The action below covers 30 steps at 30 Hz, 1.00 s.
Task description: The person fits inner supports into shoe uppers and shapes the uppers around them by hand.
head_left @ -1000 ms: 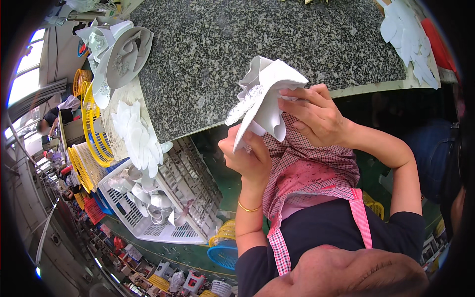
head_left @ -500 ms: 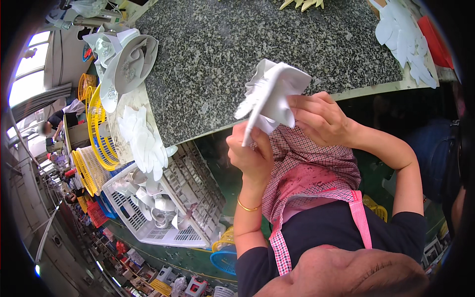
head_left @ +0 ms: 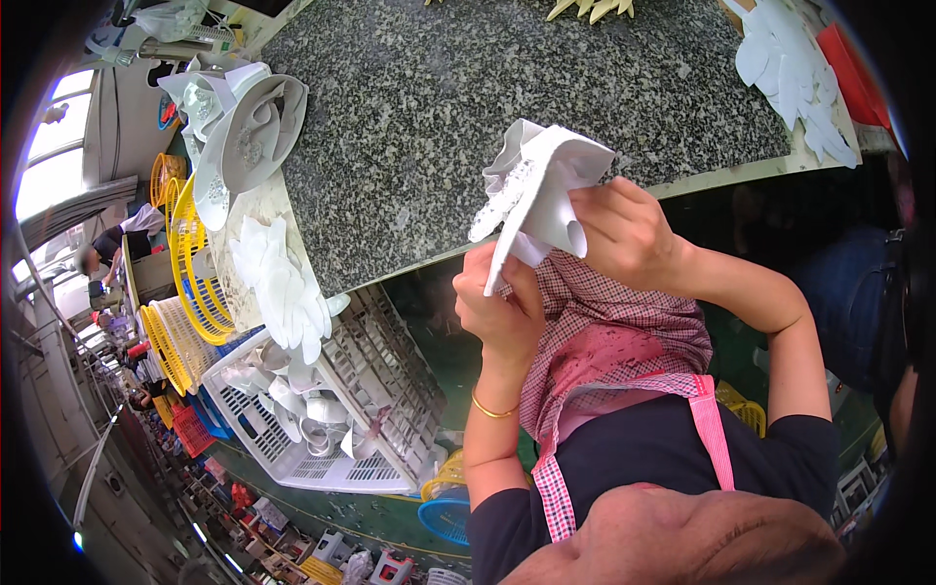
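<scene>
Between both hands is a white sandal-like piece (head_left: 546,195), with a flat curved sheet, curled flaps and a sparkly, beaded-looking band on its left side. It is held tilted above the near edge of the granite-topped table (head_left: 468,97). My left hand (head_left: 499,302) pinches its lower tip between thumb and fingers. My right hand (head_left: 629,234) is closed on its right side, beside a rolled flap; the fingertips are partly hidden behind the piece. Similar white pieces with sparkly trim (head_left: 249,136) lie stacked at the table's left end.
White flat cut pieces (head_left: 283,283) overhang the table's left corner, with more white flat pieces (head_left: 790,73) at the far right beside a red object (head_left: 853,78). Below left, a white plastic crate (head_left: 341,478) holds curled white parts. Yellow baskets (head_left: 166,341) stand farther left.
The held piece has turned slightly, showing more of its beaded band. My right hand has rolled over a little, its back now more visible. My left hand keeps its pinch, slightly lower.
</scene>
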Motion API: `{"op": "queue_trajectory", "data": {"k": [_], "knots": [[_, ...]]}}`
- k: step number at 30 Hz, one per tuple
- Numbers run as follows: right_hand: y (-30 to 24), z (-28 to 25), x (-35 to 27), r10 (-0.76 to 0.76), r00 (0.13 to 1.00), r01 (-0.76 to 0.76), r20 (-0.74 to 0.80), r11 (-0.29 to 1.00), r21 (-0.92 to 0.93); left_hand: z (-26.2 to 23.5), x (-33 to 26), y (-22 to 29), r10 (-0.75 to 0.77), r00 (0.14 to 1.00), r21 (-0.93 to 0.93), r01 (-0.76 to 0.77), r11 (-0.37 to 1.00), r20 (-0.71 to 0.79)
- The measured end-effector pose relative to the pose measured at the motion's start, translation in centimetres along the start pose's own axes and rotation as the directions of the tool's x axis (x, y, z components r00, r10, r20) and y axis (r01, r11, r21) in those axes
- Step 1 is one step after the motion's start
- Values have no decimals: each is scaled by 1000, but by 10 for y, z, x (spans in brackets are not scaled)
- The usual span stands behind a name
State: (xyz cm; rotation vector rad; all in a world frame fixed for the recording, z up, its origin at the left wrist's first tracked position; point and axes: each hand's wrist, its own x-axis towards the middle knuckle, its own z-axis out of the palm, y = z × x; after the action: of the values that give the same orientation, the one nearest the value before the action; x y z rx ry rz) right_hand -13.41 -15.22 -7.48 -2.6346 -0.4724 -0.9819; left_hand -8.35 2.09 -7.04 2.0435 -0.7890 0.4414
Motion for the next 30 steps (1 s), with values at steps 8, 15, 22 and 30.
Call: {"op": "queue_trajectory", "data": {"k": [8, 15, 22, 30], "knots": [[-8, 7, 8, 348, 930, -330, -122, 932, 148, -1, -4, -6, 79, 996, -28, -80, 996, -52], [-12, 3, 7, 390, 920, -384, -45, 917, 111, -3, -3, -5, 34, 998, 82, -29, 996, -52], [-17, -1, 1, 189, 982, -189, 4, 981, 44, 3, -1, -5, 17, 998, 37, -15, 999, -54], [-25, -2, -19, 47, 996, -31, 78, 981, -194, 3, -4, -1, -5, 1000, 2, 5, 1000, -26]]}}
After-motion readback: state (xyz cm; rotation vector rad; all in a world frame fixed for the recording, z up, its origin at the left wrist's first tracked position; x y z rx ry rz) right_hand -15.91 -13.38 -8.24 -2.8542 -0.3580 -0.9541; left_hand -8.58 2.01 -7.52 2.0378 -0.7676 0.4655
